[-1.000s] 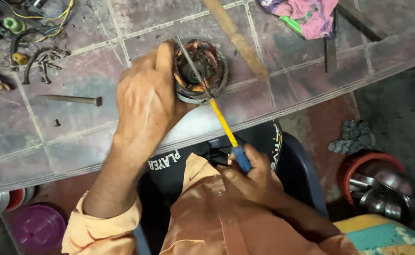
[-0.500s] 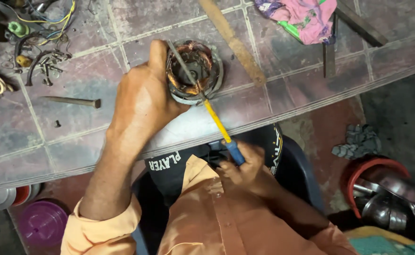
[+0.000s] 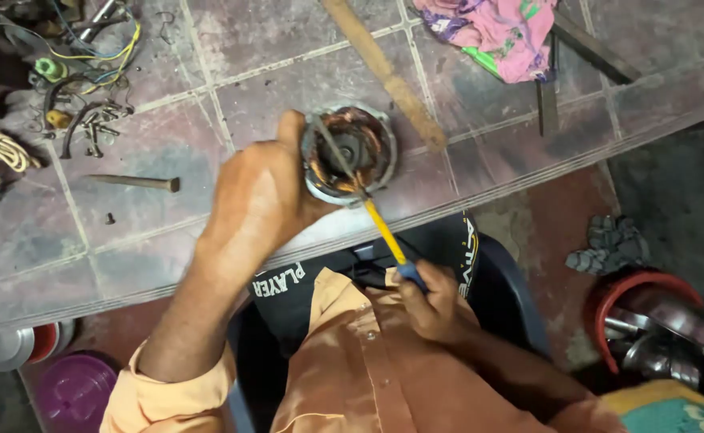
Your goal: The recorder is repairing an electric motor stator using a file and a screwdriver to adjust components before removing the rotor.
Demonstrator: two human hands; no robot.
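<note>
Stator (image 3: pixel 350 154) at upper centre needs the left hand (image 3: pixel 260 200) gripping it steady while the right hand (image 3: pixel 432 301), clenched on the screwdriver (image 3: pixel 384 232), pries gently.

1. The left hand (image 3: pixel 260 196) is gripping the round motor stator (image 3: pixel 349 154) from its nine o'clock side, thumb lying over the rim.
2. The right hand (image 3: pixel 432 301) is holding the screwdriver (image 3: pixel 384 232) by its yellow-and-blue handle at five o'clock of the stator; the metal shaft is reaching across the copper windings.
3. The stator is sitting near the tiled table's (image 3: pixel 232 88) front edge.
4. A wooden stick (image 3: pixel 384 72) is lying at one o'clock, a pink cloth (image 3: pixel 496 32) further out, and a nail (image 3: pixel 135 183) at nine o'clock.
</note>
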